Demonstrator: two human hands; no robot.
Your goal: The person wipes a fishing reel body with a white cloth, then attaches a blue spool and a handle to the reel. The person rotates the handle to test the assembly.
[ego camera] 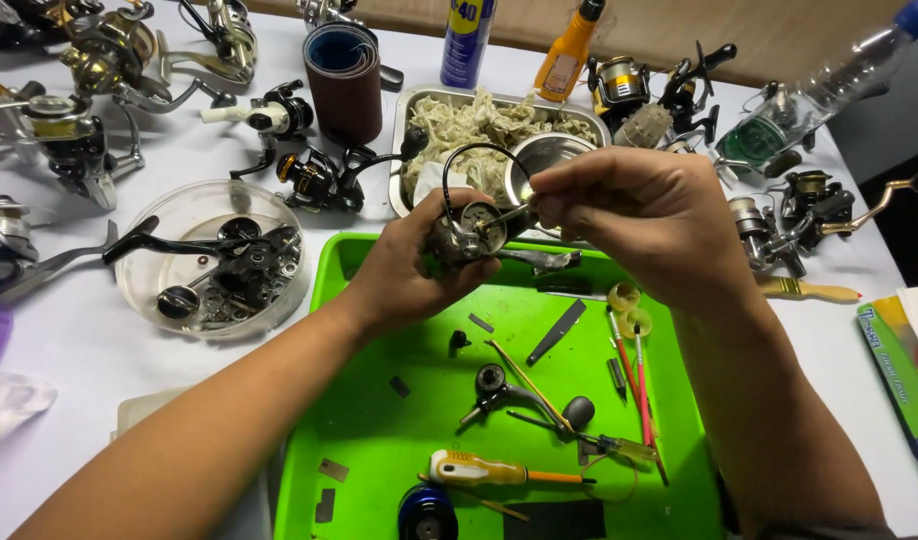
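Observation:
My left hand grips a small fishing reel body with a black wire bail arching above it, held over the far edge of a bright green tray. My right hand pinches a thin metal tool or part at the reel's top right side. Both hands meet just above the tray. On the tray lie a yellow-handled screwdriver, a crank handle with a dark knob, thin brushes, a flat dark blade and small metal pieces.
A metal pan of pale rags with a steel bowl sits behind the hands. A clear round dish of dark reel parts stands to the left. Several fishing reels lie around the white table, with a spray can, an orange bottle, a sandpaper roll and a plastic bottle at the back.

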